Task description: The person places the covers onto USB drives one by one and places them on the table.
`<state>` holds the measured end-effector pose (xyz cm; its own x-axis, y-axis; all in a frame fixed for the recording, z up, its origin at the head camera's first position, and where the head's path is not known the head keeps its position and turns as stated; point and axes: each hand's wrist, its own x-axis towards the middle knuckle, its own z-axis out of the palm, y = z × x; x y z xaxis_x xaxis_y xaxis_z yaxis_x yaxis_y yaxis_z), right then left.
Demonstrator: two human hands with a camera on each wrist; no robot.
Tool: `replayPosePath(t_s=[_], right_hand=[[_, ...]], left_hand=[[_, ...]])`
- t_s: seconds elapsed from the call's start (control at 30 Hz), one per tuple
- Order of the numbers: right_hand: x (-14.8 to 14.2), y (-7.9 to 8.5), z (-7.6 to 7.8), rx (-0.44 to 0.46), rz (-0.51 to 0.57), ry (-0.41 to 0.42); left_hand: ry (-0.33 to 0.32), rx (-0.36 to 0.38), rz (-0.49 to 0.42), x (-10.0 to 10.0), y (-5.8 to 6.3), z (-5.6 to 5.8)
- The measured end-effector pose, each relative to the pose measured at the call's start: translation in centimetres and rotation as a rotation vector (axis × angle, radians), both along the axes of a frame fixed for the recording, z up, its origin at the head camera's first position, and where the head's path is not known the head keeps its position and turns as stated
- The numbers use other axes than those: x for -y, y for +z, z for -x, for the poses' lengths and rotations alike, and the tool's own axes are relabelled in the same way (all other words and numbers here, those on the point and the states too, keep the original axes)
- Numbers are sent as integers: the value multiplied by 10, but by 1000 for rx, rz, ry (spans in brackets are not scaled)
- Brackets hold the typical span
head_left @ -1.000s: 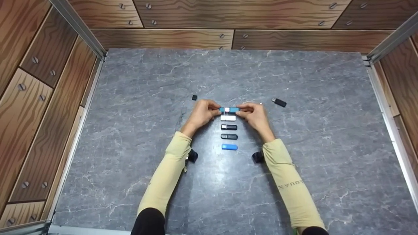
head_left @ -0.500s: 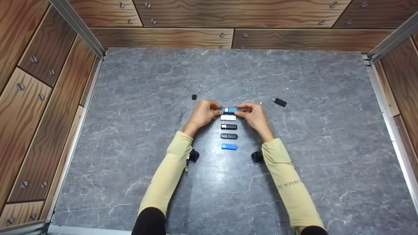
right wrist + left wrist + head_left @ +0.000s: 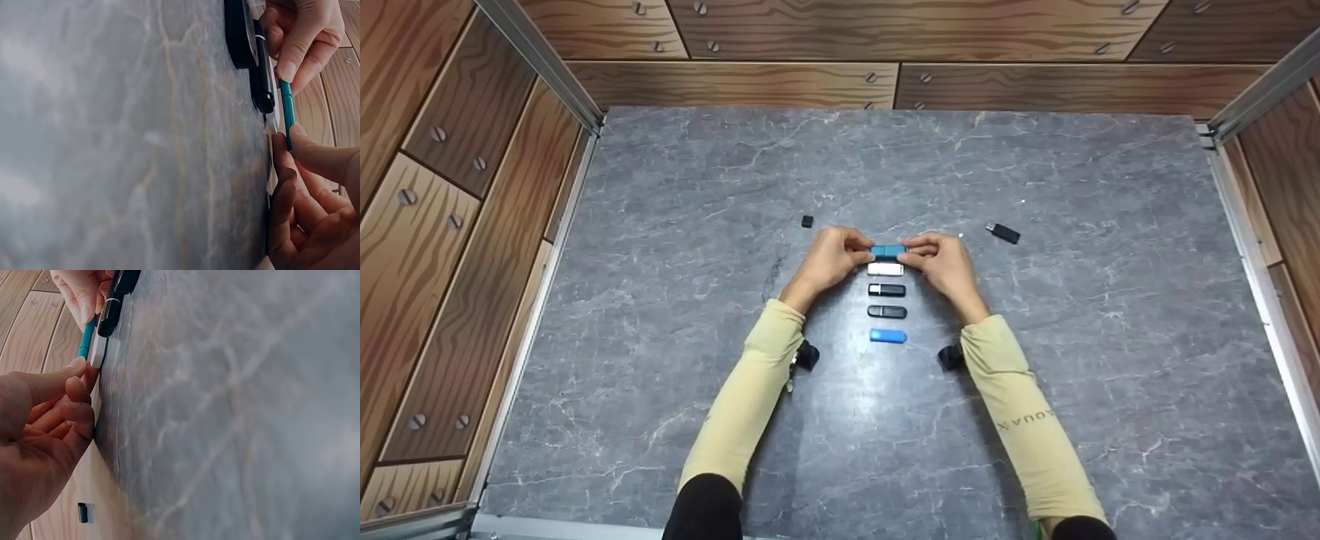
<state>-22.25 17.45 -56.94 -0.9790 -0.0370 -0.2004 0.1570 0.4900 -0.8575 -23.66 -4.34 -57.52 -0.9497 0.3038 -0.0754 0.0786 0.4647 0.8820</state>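
Note:
A teal USB stick (image 3: 889, 251) lies crosswise between both hands at the top of a column of sticks. My left hand (image 3: 831, 259) pinches its left end between thumb and fingers. The other end is pinched by my right hand (image 3: 943, 259). In the right wrist view a thin seam crosses the teal stick (image 3: 288, 109), and no metal plug shows. Just below the hands lies a white-silver USB stick (image 3: 885, 269). Under it come a black USB stick (image 3: 887, 290) with a silver end, a second black stick (image 3: 887, 312) and a blue stick (image 3: 888, 337).
A small black cap (image 3: 807, 221) lies beyond my left hand. Right of my right hand is a black USB stick (image 3: 1005, 234) with its plug bare. Wood-patterned walls (image 3: 735, 82) border the grey marbled tabletop (image 3: 697, 187) at the back and sides.
The pale plug that showed between the two teal parts has shrunk from sight as the parts came together. My left hand shifted slightly right; my right hand stayed nearly still.

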Motion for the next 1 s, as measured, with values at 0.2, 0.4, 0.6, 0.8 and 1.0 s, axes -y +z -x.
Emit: replayPosePath(t_s=[0.2, 0.4, 0.6, 0.8, 1.0], right_hand=[[2, -2, 0, -36, 9, -8], [2, -3, 0, -44, -15, -15], [1, -4, 0, -47, -26, 0], [0, -5, 0, -86, -64, 43], [2, -4, -1, -103, -141, 42]], left_hand=[[15, -21, 30, -1, 1, -1], [9, -22, 24, -2, 1, -2], [6, -15, 16, -1, 0, -2], [-16, -49, 22, 3, -1, -2], [-26, -72, 55, 4, 0, -2]])
